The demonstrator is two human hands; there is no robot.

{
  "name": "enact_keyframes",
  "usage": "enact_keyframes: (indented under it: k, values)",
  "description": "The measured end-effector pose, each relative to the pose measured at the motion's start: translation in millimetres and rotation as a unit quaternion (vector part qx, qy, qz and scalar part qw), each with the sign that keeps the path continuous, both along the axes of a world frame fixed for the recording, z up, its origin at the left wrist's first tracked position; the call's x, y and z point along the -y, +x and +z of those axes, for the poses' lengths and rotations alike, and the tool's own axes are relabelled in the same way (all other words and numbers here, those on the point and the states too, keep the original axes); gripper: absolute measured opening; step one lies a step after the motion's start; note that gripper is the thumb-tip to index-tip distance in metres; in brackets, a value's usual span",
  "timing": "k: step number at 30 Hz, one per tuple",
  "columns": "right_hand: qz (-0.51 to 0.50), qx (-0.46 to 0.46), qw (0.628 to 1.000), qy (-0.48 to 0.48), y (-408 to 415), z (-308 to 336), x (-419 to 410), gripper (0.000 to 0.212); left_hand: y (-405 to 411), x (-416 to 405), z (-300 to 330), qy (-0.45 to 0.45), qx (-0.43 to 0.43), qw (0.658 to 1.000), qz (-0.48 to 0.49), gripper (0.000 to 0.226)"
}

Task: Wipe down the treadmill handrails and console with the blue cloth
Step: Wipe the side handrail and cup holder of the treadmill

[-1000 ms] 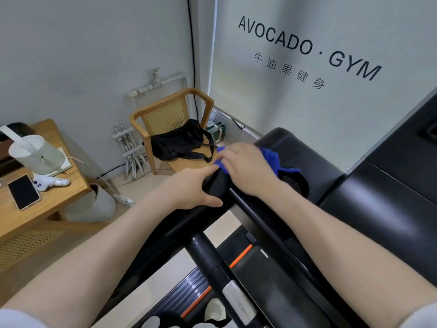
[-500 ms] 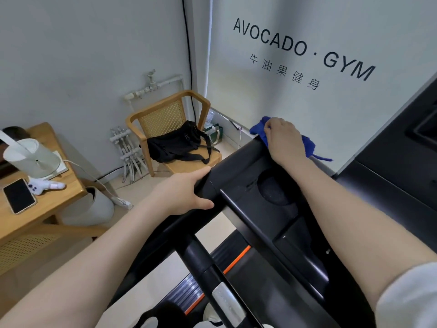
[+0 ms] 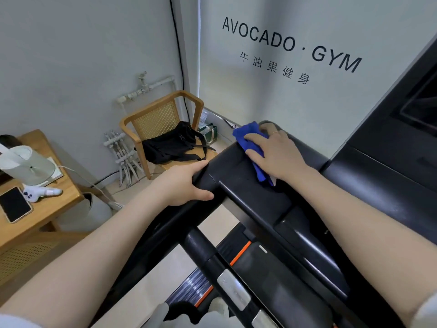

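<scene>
Blue cloth [image 3: 250, 144] under our right hand [image 3: 276, 153] on the black treadmill console [image 3: 255, 200].

From the head view, our right hand lies flat on the cloth at the console's far left corner, its fingers [image 3: 254, 138] straight and slightly spread, pressing the cloth down; part of the cloth shows ahead of the fingertips and a strip trails out beneath the palm toward the wrist. Our left hand [image 3: 182, 183] grips the console's near left edge, fingers curled over the top and thumb [image 3: 201, 194] wrapped along the front. Below it a handrail [image 3: 212, 261] runs toward us. Off to the left stand a wooden chair [image 3: 163, 114] carrying a black bag [image 3: 172, 143], and a wooden bench [image 3: 59, 195] bearing a phone [image 3: 14, 204].
</scene>
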State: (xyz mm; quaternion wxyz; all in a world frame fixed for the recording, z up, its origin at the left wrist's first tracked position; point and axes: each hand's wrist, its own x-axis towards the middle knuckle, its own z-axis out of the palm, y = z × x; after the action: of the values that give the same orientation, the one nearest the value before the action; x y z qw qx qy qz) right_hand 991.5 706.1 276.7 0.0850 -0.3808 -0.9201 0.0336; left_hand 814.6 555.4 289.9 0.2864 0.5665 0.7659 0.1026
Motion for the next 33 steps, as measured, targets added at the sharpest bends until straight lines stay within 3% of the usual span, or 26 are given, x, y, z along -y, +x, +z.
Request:
enact_keyframes:
  k: [4,12,19,23,28,30,33]
  values:
    - [-0.034,-0.043,0.998,-0.031,-19.2,1.3,31.4,0.041,-1.9,1.2,-2.9,-0.009,0.003,1.000,0.003,0.090]
    - [0.056,-0.006,0.998,-0.011,-4.1,7.0,101.4,0.026,-2.8,2.4,-5.6,0.010,-0.006,1.000,-0.007,0.089]
    - [-0.092,0.078,0.990,0.075,21.1,7.0,31.6,0.034,-2.7,7.5,-5.5,0.027,0.039,0.999,-0.009,0.085]
    - [-0.047,0.074,0.995,0.043,34.6,10.3,31.2,0.032,-1.2,9.1,-6.9,0.033,0.042,0.999,-0.007,0.085]
    - [0.063,0.044,0.995,-0.063,51.1,13.1,43.8,0.031,0.0,7.1,-6.2,0.025,0.034,0.999,-0.004,0.087]
    - [0.089,0.120,0.987,-0.055,48.3,18.3,34.8,0.034,0.5,5.5,-5.2,0.020,0.035,0.999,-0.004,0.086]
    - [0.107,0.213,0.971,0.034,44.5,20.0,28.3,0.038,0.8,3.2,-3.8,0.010,0.024,1.000,-0.001,0.087]
